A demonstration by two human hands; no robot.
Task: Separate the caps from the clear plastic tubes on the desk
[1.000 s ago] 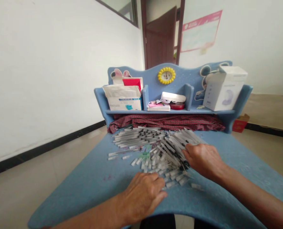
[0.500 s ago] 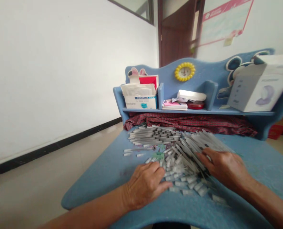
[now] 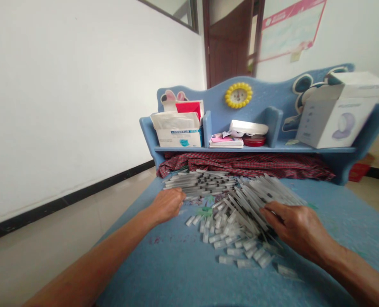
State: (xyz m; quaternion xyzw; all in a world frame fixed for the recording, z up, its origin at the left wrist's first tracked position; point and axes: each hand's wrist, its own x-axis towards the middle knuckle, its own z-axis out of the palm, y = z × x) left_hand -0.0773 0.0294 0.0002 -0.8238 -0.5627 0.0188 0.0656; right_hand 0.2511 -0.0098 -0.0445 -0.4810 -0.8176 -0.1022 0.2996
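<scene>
Clear pens with dark tips lie on the blue table in two groups: a left pile (image 3: 205, 183) and a right pile (image 3: 272, 192). Short translucent pen caps (image 3: 221, 226) are scattered in front of them. My left hand (image 3: 168, 205) is closed at the near left edge of the left pile; its curled fingers hide whatever they may hold. My right hand (image 3: 296, 226) has its thumb and fingers drawn together against the near ends of the right pile's pens. What lies between those fingertips is hidden.
Behind the pens, a folded checked cloth (image 3: 247, 165) lies beneath the shelf (image 3: 256, 149). On the shelf stand a mask box (image 3: 181, 137), a stack of papers (image 3: 226, 143), a round red tin (image 3: 254, 141) and a large white box (image 3: 339, 115). A wall (image 3: 81, 94) rises at left.
My left hand has moved away from the caps, up and left to the left pile, and its fingers have curled shut. My right hand stays at the right pile. The view has shifted slightly.
</scene>
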